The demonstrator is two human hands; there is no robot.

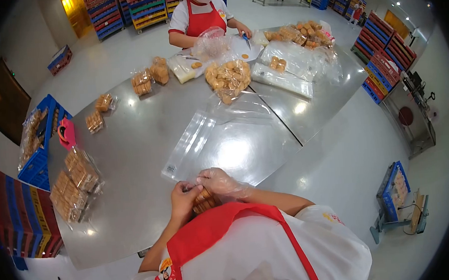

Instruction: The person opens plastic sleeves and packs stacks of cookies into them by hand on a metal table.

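Steel-grey bench (126,147) space is shared by wrapped and loose biscuits, and the work is judged to be part done. At far left, filled packs are held in a blue crate (40,163). On the bench's left side, 2 larger packs (82,168) are laid near a pink object (67,133), with 4 smaller packs (141,82) set in pairs farther back; all 6 are taken to be finished. At the near edge, a biscuit pack (204,201) is gripped between the left hand (183,198) and the gloved right hand (220,183), fingers closed together at its upper end; it is judged unfinished. Just beyond, flat clear plastic (199,147) is spread, apparently unfilled. Behind it, a biscuit heap (228,77) is set before a co-worker (206,16), with stacked bags (285,81) and a biscuit mound (308,32) to the right; much is judged left to be wrapped.

The crate's contents are blurred by plastic, and the smaller packs' seals cannot be made out. The held pack is partly covered by fingers and red apron (205,230); whether it is sealed cannot be told. The mound is partly veiled by clear film.
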